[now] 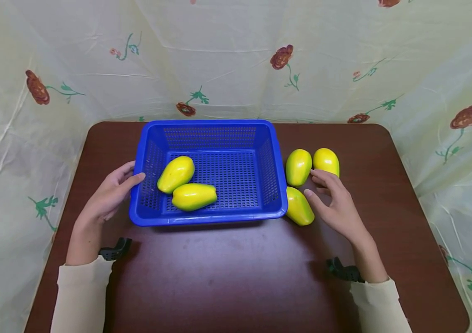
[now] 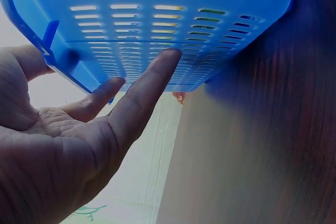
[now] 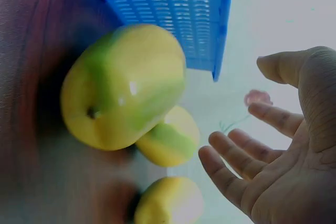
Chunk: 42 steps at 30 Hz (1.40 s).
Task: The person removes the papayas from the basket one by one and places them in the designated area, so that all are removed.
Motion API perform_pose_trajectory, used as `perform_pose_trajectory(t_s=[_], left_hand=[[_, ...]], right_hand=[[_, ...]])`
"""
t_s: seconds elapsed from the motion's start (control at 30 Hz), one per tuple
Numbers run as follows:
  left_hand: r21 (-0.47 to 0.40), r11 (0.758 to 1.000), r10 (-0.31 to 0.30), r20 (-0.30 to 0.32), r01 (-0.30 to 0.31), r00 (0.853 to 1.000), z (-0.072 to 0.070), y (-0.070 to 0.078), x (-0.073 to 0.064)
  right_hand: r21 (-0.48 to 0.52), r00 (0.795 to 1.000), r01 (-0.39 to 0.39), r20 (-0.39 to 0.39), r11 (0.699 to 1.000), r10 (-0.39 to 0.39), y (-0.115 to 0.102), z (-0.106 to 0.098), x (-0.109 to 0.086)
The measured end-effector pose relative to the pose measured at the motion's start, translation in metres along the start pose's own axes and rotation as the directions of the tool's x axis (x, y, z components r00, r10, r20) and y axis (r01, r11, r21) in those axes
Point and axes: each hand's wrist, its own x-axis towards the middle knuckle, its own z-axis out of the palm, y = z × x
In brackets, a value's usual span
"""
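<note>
A blue plastic basket [image 1: 215, 216] stands on the table with two yellow-green mangoes [image 1: 194, 197] lying in its left half. My left hand [image 1: 111, 192] grips the basket's left side, thumb over the rim and fingers along the slotted outer wall [image 2: 139, 40]. Outside the right wall lie three more mangoes: one at the front [image 1: 300, 207], one behind it [image 1: 298, 167] and one further right [image 1: 326, 160]. Over these hovers my right hand [image 1: 337, 206], fingers spread and nothing held; the right wrist view shows its palm [image 3: 294, 182] apart from the fruit.
The dark brown wooden table [image 1: 227, 277] extends in front of the basket and to both sides. A pale curtain with flowers [image 1: 227, 60] hangs right behind the table and along its sides.
</note>
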Motion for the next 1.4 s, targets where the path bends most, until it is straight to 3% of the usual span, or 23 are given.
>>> perform_pose_trajectory(t_s=[0.27,0.57,0.93,1.4], left_hand=[[0.011,1.0,0.005,0.003,-0.005,1.0,0.0,0.002,0.004],[0.025,1.0,0.004,0.0,-0.004,1.0,-0.001,0.004,0.006],[0.035,0.999,0.005,-0.017,-0.004,1.0,-0.005,0.005,0.001],[0.016,1.0,-0.007,0.014,0.007,1.0,0.0,-0.002,-0.001]], right_hand=[[0.011,0.996,0.089,0.025,0.996,-0.089,-0.012,-0.001,0.017],[0.035,0.988,0.112,0.107,0.993,-0.115,-0.03,0.002,0.038],[0.043,0.96,0.176,0.215,0.984,-0.181,-0.06,0.014,0.06],[-0.023,0.911,0.271,0.329,0.962,-0.248,-0.089,0.033,0.07]])
